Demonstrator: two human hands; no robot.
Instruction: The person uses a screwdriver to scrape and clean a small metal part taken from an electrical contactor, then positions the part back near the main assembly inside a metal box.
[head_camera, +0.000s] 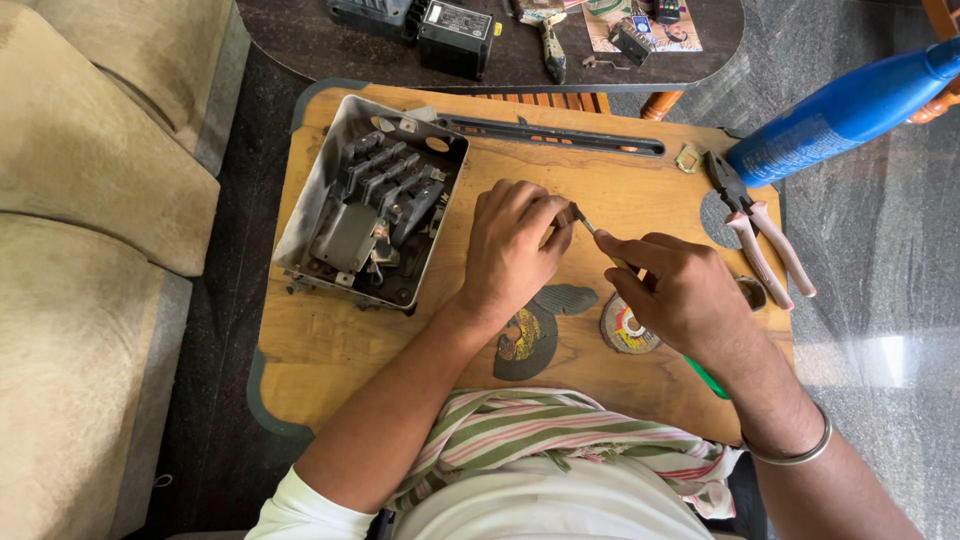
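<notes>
The left hand (515, 250) is closed, pinching a small metal part (566, 215) over the desk (320, 350). The right hand (680, 290) grips a screwdriver (712, 380), tip at the part.

A beige sofa (90, 200) stands left of the wooden lap table (330, 350), grey polished floor (880, 300) right

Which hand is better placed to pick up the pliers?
Right. The right hand is nearer the pliers, though it holds a screwdriver. The left hand pinches a small part, farther away.
</notes>
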